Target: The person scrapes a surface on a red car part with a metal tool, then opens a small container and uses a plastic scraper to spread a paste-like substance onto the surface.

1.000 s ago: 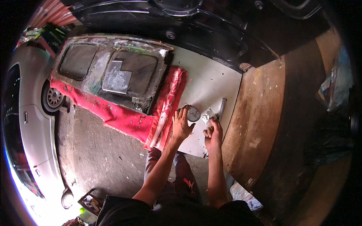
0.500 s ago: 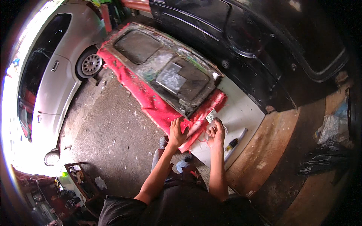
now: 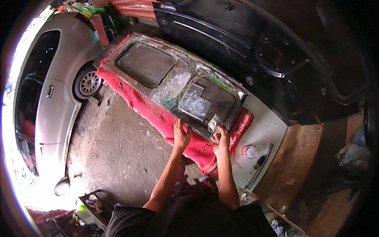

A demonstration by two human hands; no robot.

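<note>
A small flat scraper (image 3: pixel 214 123), silvery and smeared, is pinched in my right hand (image 3: pixel 221 143) over the near edge of a worn metal panel (image 3: pixel 179 81). My left hand (image 3: pixel 182 135) is held near the same edge, fingers apart and holding nothing. Whether its fingertips touch the panel I cannot tell. The panel has two rounded recesses and patches of grey, white and green. On its nearer recess lies a notched metal plate (image 3: pixel 194 102) with whitish smears. Red cloth (image 3: pixel 152 123) spreads beneath the panel.
A round can (image 3: pixel 248 152), a dark-and-yellow-handled tool (image 3: pixel 260 160) and a grey bar (image 3: pixel 263 168) lie on the white surface (image 3: pixel 278 132) at right. A large black vehicle panel (image 3: pixel 241 59) stands behind. A silver car (image 3: pixel 59 83) is parked at left.
My right hand has brought the scraper from beside the cloth to over the panel's near edge. The view has shifted, and the can now shows fully.
</note>
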